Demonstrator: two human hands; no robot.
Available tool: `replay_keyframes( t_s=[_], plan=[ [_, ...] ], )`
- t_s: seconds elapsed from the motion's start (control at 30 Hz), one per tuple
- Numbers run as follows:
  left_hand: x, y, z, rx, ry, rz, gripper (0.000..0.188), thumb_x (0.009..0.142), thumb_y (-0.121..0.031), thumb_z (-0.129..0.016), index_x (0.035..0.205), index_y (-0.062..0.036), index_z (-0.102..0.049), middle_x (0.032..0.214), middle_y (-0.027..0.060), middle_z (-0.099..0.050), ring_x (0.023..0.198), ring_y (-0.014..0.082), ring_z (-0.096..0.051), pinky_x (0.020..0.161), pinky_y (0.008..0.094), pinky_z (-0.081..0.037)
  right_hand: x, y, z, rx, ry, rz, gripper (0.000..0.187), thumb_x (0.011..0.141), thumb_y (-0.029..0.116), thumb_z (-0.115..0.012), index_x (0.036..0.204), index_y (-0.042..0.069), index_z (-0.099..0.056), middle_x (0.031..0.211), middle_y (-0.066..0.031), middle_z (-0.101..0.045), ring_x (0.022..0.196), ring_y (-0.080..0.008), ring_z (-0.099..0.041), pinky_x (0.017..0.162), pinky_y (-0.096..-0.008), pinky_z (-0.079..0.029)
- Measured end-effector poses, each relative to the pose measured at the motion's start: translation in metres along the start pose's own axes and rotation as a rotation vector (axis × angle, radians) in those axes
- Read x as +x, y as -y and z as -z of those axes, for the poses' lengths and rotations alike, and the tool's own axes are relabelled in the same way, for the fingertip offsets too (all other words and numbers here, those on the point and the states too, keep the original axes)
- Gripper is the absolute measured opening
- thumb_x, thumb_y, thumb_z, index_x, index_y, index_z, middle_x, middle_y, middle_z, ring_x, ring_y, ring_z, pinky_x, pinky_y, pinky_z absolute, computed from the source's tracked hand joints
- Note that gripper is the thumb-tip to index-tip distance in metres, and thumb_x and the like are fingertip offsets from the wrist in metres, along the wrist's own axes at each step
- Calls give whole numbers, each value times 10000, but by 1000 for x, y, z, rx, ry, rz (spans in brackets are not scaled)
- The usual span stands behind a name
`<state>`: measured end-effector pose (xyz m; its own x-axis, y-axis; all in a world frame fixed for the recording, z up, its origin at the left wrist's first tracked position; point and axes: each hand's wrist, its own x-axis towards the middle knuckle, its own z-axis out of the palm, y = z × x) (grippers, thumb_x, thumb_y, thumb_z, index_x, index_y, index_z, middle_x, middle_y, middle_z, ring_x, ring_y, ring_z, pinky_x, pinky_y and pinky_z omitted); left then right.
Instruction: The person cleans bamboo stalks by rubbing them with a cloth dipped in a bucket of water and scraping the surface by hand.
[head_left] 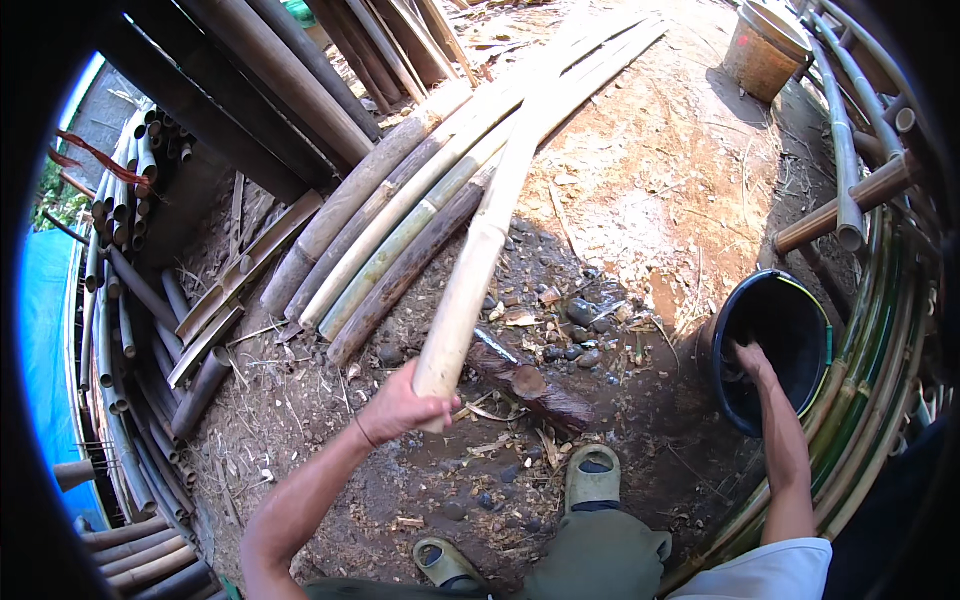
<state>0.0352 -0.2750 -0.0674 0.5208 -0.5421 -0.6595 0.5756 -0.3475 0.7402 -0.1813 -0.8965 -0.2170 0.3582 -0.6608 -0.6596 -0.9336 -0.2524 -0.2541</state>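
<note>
My left hand is wrapped round the near end of a long pale bamboo pole, which slants away from me toward the top of the view. Over on the right, my right hand reaches down inside a black bucket. The fingers are hidden in its dark interior, so what they touch does not show. Beneath the pole's near part lies a short dark log on the ground.
Several bamboo poles lie side by side left of the held one. Green bamboo is stacked beyond the bucket at right. A dirty bucket stands at the far right. Cut bamboo pieces are piled at left. Pebbles and chips litter the soil.
</note>
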Motion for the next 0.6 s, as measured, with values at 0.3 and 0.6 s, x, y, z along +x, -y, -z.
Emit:
replay_keyframes(
  t_s=[0.3,0.6],
  plan=[
    [-45,214,-105,765,-380,4,813,784,-296,-735,1380,60,-312,1107,349,-610,909,523,-658,803,559,-551,32,-15,-45,28,145,268,683,807,233,-778,1383,-24,-516,1232,-223,-664,1154,-374,-634,981,-435,-522],
    [-20,235,-66,987,-460,-264,736,775,-237,-741,1376,-29,-372,1094,233,-604,937,450,-654,785,522,-559,20,-5,-31,-398,-116,151,690,736,466,-769,1195,-35,-651,1181,-258,-690,1099,-421,-671,918,-447,-554]
  ],
)
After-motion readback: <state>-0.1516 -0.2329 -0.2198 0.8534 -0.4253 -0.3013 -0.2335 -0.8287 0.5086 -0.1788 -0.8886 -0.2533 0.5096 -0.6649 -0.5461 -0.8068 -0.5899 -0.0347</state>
